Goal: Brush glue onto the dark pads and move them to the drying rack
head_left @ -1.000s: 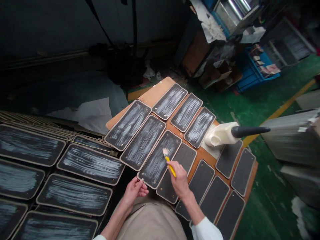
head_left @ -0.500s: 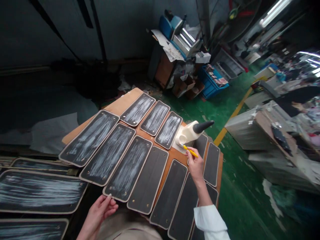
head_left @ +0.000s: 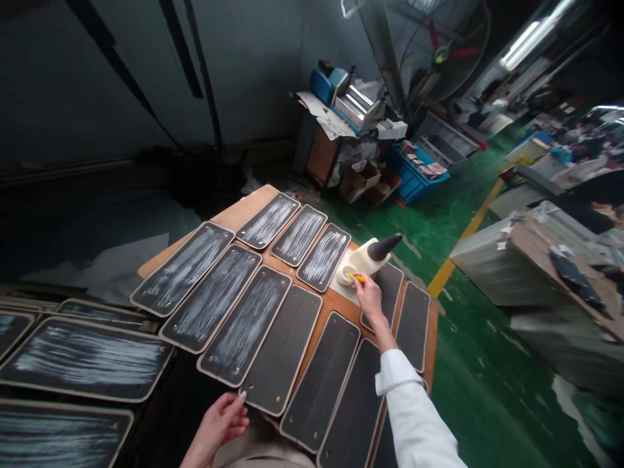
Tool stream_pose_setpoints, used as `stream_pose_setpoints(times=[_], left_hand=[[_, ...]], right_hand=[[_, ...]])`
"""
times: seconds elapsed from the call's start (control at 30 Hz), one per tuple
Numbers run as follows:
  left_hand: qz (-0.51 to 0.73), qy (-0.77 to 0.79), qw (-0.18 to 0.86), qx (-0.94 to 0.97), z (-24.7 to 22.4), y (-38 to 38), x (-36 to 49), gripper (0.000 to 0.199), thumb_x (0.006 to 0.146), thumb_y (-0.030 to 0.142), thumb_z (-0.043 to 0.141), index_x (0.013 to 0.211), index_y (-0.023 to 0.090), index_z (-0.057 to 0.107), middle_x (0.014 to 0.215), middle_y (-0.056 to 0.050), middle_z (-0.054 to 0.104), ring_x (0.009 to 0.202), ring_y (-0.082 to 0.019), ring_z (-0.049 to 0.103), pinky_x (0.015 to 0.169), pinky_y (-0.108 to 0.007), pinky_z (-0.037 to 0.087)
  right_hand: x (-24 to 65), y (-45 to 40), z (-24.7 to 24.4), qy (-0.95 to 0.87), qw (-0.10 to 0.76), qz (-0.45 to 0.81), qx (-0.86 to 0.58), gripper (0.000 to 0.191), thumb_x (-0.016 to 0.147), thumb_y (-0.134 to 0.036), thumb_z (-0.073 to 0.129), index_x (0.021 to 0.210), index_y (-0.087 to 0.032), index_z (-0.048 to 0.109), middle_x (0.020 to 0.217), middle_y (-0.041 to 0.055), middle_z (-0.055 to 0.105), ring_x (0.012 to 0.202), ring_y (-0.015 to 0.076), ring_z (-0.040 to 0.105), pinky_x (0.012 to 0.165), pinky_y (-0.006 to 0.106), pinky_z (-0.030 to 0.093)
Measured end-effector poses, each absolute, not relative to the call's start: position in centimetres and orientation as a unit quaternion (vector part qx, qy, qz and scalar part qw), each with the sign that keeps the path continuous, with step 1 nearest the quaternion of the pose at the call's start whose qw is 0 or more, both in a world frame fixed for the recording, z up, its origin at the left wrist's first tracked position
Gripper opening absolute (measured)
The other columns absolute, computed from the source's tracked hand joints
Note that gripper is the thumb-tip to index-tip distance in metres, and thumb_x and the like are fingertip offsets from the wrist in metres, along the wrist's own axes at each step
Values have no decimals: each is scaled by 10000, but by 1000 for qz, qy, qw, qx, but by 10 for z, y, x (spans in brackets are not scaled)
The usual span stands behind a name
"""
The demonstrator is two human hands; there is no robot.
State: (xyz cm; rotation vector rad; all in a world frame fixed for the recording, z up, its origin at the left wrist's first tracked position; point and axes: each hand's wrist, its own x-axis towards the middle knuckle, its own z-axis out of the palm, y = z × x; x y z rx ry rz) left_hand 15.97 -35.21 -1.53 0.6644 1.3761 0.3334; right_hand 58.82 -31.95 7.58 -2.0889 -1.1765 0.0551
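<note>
My right hand [head_left: 370, 300] grips a yellow-handled brush [head_left: 359, 277], its tip at the round opening of a cream plastic bottle [head_left: 364, 259] with a black cone-shaped end. My left hand [head_left: 221, 419] is at the near corner of a plain black panel [head_left: 281, 351], thumb on its edge and fingers curled below. Left of it lies a black panel streaked with white [head_left: 246, 325], with small metal studs near its corners. Several more streaked panels lie farther left and at the back; plain ones lie to the right.
The panels rest on a brown board [head_left: 221, 213]. More streaked panels [head_left: 92, 357] lie at lower left. Beyond stand a roller machine [head_left: 353, 104], a blue crate [head_left: 414, 175] and a fan [head_left: 441, 55]. A worktable [head_left: 541, 260] stands right across the green floor [head_left: 468, 364].
My left hand has shifted right, from a streaked panel's near edge to the plain panel's corner. My right hand has moved the brush slightly up and left, to the bottle's opening.
</note>
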Motion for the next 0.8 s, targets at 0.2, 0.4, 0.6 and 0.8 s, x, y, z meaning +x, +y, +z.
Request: stream_pose_setpoints(times=[0.2,0.4,0.6,0.8], left_hand=[[175,623,706,286,-13,-357,169,504,537,575,791,687,167,535,595,-23,636,507,-135,613,475,-226,499],[193,625,697,293,-17,-359,170,502,524,563,803,666,166,532,579,-16,623,505,-143,627,470,-223,498],[208,608,700,311,-24,-362,169,509,538,580,787,660,167,517,549,10,599,497,-122,611,448,-191,484],[223,591,693,347,-29,-362,168,518,537,604,772,640,166,514,516,30,560,479,-120,594,432,-188,462]], right_hand=[[584,-339,92,-512,343,27,-787,272,914,-410,482,1031,-243,663,1014,43,693,870,205,653,746,290,470],[579,-362,102,-577,277,14,-769,240,930,-331,481,1082,-268,655,1028,30,691,877,190,646,740,274,462],[575,-372,105,-504,384,39,-773,272,919,-416,493,1028,-230,660,1008,44,692,897,203,649,788,308,477],[576,-346,83,-262,651,138,-699,415,723,-512,700,939,-164,636,782,31,688,620,175,669,581,273,533]])
